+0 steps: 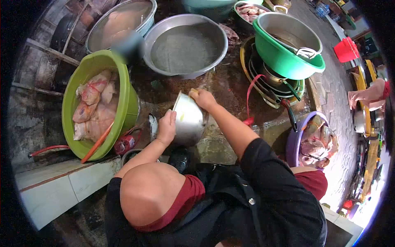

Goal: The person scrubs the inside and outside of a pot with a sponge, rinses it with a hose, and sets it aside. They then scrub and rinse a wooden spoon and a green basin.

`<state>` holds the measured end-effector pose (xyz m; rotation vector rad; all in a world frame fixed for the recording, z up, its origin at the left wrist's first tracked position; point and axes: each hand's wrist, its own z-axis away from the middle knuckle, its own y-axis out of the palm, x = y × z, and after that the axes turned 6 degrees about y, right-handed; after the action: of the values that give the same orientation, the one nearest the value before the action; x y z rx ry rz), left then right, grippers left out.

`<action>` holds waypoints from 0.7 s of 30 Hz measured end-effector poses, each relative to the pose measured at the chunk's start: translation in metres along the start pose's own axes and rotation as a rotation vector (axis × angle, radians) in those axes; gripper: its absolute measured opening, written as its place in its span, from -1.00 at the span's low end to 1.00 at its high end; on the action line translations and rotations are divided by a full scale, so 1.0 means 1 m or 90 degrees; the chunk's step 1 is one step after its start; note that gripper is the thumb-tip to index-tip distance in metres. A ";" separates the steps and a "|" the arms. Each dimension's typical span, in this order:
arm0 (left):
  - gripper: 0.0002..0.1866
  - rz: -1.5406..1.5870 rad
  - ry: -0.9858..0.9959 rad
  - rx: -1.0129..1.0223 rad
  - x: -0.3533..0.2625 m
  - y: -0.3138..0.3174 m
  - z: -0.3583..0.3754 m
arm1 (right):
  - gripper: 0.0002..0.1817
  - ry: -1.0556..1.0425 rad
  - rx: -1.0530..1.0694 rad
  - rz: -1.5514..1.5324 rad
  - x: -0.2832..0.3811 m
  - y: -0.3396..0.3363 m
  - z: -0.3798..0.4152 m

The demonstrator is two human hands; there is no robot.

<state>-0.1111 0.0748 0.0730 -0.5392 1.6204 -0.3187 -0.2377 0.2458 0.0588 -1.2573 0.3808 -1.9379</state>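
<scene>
Two hands engage one metal pot (189,125), tilted between them. Left hand (167,126): gripping the pot near its rim. Right hand (204,100): closed on a yellowish pad (193,93) at the rim. Apparent step: scrubbing. Further strokes would require a firm left hold and even right pressure. Grey basin (181,75): beyond both hands. Green tub (131,103): outboard of the left hand.

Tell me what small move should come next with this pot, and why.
Probably slide the sponge down from the rim toward the yellowish mark on the pot. The right hand has the sponge at the rim, the left hand is against the tilted pot, and the mark lies uncovered.
</scene>
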 end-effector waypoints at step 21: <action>-0.78 0.072 0.026 -0.046 0.008 0.007 -0.020 | -0.63 0.064 -0.130 -0.208 -0.008 0.000 0.007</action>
<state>-0.1322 0.0748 0.0652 -0.4964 1.7001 -0.1888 -0.2299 0.2526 0.0570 -1.4273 0.4568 -2.2919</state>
